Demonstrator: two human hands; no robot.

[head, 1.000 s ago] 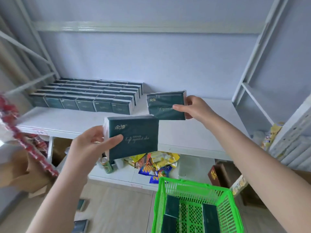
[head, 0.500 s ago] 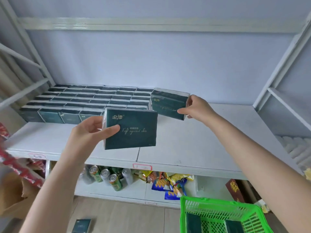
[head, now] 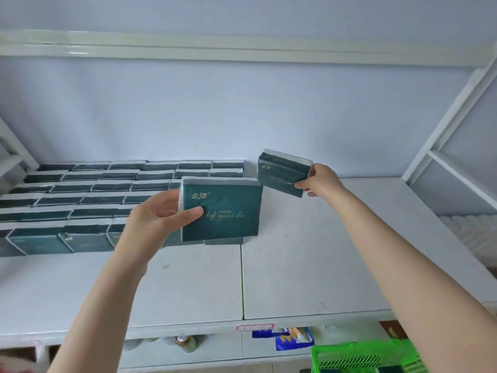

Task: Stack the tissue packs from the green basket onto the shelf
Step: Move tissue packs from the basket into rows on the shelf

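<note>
Pack rows on shelf, left rear; left-hand pack before them, right-hand pack at right; basket below, front right.

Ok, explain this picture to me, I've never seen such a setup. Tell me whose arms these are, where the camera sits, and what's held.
No machine here: these are a person's bare arms, filmed by a camera worn on their head, looking forward and down. The left hand grips one dark green tissue pack upright, front toward the camera. The right hand pinches a second pack, tilted, farther back, just right of the rows of packs lying flat on the white shelf. Whether it touches the shelf yet, I can't tell. Bottom right shows part of the green basket; cans and snack bags sit on the shelf below.
</note>
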